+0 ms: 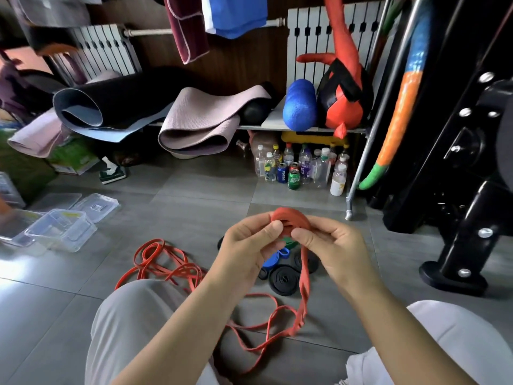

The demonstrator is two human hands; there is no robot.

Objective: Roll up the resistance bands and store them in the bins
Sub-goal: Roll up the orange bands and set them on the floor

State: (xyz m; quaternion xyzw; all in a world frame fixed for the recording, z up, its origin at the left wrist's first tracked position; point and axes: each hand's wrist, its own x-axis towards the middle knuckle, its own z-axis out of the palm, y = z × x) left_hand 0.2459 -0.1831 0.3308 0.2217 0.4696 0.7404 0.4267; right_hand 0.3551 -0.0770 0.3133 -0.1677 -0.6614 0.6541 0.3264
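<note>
Leftmost, at the middle left of the frame, clear plastic bins (59,233) sit on the grey floor (194,201), with a loose lid (95,207) just beside them. Right of them, near the person's knee, a tangle of thin red bands (163,262) lies unrolled. At centre, the left hand (244,245) pinches a partly wound red band coil (290,218), with the thumb in front and the fingers (255,222) curled behind it. The right hand (336,248) grips the same coil from the other side, its thumb pressed on the edge. The band's free tail (304,276) hangs from the coil down to the floor between the legs. Beneath the hands lie rolled black bands (283,280), a blue roll (273,259) and a partly hidden green band (290,242).
</note>
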